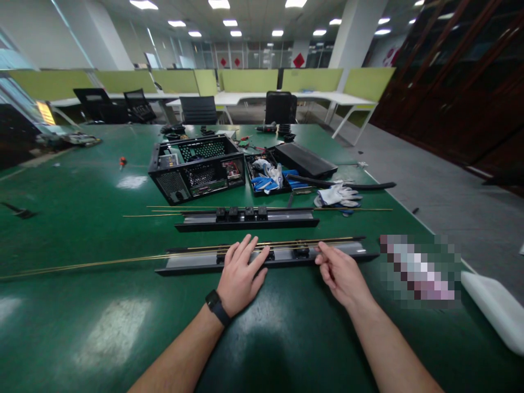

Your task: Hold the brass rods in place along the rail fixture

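A long black rail (188,263) with small black blocks lies across the green table (82,316) in front of me. Thin brass rods (102,263) run along it and stick out far to the left. My left hand (241,275) lies flat on the rail's middle, fingers stretched out over the rods. My right hand (339,273) rests at the rail's right part, fingers together with the tips touching the rail near a block (302,251). A second black rail (245,218) with several blocks and its own brass rods lies parallel, further back.
Behind the rails stand an open black computer case (196,166), a black tray (266,177) with blue-and-white gloves, a flat black cover (305,159) and a white glove (338,195). A white object (495,311) lies at the table's right edge. Office chairs and desks fill the background.
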Action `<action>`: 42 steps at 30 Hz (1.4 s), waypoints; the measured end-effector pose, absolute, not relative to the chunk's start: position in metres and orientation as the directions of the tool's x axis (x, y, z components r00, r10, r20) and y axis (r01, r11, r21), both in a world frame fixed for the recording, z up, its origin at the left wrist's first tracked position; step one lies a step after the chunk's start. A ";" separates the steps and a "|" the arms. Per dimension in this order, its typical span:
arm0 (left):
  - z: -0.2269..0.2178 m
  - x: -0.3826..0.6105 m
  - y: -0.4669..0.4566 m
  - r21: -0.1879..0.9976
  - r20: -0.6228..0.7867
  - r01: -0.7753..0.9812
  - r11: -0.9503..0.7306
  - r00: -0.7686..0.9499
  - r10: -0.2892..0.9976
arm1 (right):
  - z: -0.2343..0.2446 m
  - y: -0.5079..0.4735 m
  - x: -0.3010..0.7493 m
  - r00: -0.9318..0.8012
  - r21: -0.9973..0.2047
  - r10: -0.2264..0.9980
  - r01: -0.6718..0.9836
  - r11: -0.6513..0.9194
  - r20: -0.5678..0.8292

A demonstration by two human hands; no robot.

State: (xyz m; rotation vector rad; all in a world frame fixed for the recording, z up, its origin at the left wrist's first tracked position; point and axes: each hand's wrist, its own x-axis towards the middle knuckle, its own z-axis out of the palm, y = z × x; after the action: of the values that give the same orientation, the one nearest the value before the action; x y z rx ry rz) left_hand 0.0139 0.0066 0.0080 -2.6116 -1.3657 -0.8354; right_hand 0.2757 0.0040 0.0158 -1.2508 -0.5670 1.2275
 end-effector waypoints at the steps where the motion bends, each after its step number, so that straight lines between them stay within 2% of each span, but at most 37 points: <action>1: 0.008 0.014 0.007 0.176 0.500 0.780 -0.600 0.454 0.737 | 0.016 0.004 0.277 0.334 -0.909 0.898 -0.392 -0.142 -0.285; 5: 0.008 0.015 0.007 0.174 0.506 0.780 -0.601 0.452 0.734 | 0.016 0.005 0.279 0.379 -0.906 0.884 -0.411 -0.106 -0.275; 11: 0.007 0.015 0.008 0.178 0.506 0.782 -0.598 0.448 0.737 | 0.010 0.006 0.274 0.279 -0.920 0.923 -0.359 -0.157 -0.266; 25: 0.009 0.015 0.008 0.186 0.497 0.781 -0.597 0.449 0.742 | 0.015 0.004 0.273 0.291 -0.924 0.918 -0.347 -0.161 -0.269; 32: 0.009 0.014 0.008 0.183 0.489 0.788 -0.588 0.446 0.749 | 0.013 0.011 0.298 0.476 -0.901 0.826 -0.426 -0.083 -0.301; 36: 0.007 0.014 0.007 0.182 0.479 0.791 -0.584 0.448 0.755 | 0.012 0.013 0.305 0.560 -0.915 0.772 -0.398 -0.067 -0.300; 42: 0.007 0.014 0.007 0.179 0.476 0.789 -0.587 0.453 0.754 | 0.008 0.008 0.286 0.402 -0.939 0.879 -0.318 -0.130 -0.258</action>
State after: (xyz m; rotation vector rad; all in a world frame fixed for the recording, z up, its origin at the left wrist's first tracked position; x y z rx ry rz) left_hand 0.0143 0.0074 0.0065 -2.6193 -1.3926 -0.8035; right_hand 0.2864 0.0076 0.0083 -1.3178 -0.5665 1.1275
